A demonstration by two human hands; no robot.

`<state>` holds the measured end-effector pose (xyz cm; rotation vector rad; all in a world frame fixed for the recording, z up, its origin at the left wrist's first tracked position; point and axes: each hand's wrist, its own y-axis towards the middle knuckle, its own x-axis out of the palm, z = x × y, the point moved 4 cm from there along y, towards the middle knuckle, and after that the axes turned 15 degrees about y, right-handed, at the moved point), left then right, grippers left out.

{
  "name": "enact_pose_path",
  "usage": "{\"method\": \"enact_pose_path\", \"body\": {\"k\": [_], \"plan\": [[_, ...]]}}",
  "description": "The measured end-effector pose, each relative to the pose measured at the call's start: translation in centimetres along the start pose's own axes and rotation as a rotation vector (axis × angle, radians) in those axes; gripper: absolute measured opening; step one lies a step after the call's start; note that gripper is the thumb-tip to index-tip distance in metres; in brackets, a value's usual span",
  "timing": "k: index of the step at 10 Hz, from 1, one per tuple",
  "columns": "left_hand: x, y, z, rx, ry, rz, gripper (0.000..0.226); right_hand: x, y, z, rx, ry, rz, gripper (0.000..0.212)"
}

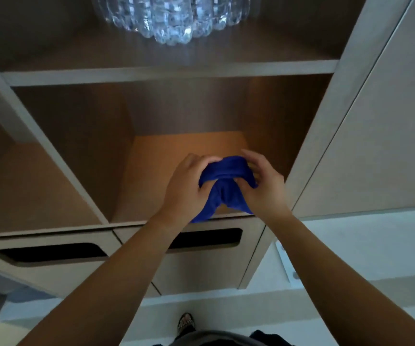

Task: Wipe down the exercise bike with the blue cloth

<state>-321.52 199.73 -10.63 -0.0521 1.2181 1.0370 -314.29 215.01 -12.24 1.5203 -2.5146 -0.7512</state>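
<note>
Clutching a crumpled deep-blue fabric cloth [226, 174] with left hand [184, 187] and right hand [262, 187], fingers curled into its folds, above the lit wooden cubby shelf [174, 151]. Bunched squarely between both, equally near either. No exercise bike visible; likely needs turning away first.

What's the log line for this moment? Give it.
left hand: grips cloth | right hand: grips cloth | place: over shelf | bike: not in view
</note>
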Motion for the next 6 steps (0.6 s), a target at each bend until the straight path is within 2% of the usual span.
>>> {"method": "enact_pose_path", "body": {"k": [1, 2, 3, 6], "plan": [[0.7, 2.7, -3.2, 0.000, 0.146, -0.029, 0.042, 1.8, 3.5, 2.2, -0.026, -0.131, -0.081, 0.048], [4.9, 2.8, -6.6, 0.028, 0.249, -0.332, 0.053, 4.0, 3.7, 7.4, 0.279, -0.330, -0.346, 0.055], [8.2, 1.7, -8.8, 0.027, 0.371, -0.600, 0.051, 5.5, 2.3, 11.1, 0.489, -0.428, -0.521, 0.061], [7.3, 2.2, -8.7, -0.036, 0.352, -0.457, 0.048, 4.9, 2.5, 9.9, 0.370, -0.346, -0.410, 0.054]]}}
